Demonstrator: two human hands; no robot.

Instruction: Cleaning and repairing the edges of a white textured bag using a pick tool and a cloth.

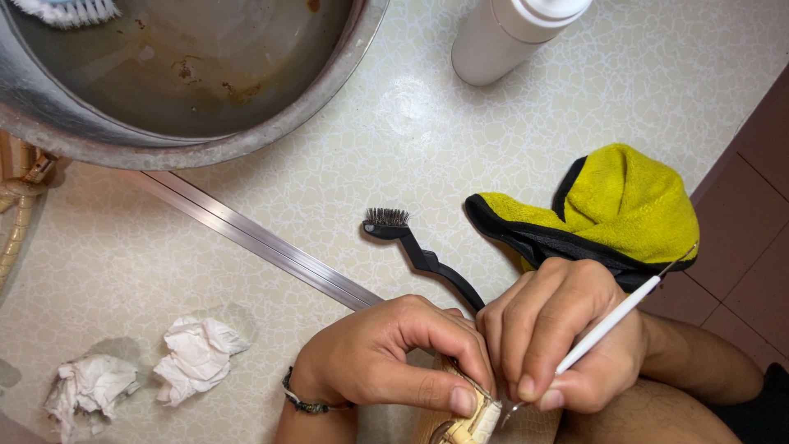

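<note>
At the top left of the pale, crackle-patterned floor sits a wide metal basin (205, 131), its bottom stained with rusty brown patches and holding shallow murky water; the bristle head of a white brush (70, 10) shows at its upper edge. A white plastic bottle (505, 37) lies near the top centre, well apart from the basin; what is in it cannot be told. Between them and the hands a small black brush (419, 251) with dark bristles lies flat, its handle running under the right hand. A yellow cloth with black trim (612, 205) is bunched just behind that hand, and two crumpled white tissues (148, 370) lie at the lower left beside a metal floor strip (263, 242). The left hand (386, 358), a beaded bracelet at its wrist, arches over with its grip closed, thumb and forefinger pinching a small tan and cream object (472, 423) at the bottom edge of the view. The right hand (559, 337) curls close beside it, its grip tight like a pen hold on a thin white-handled tool (612, 321), whose tip meets the small object; the handle slants up to the right.
</note>
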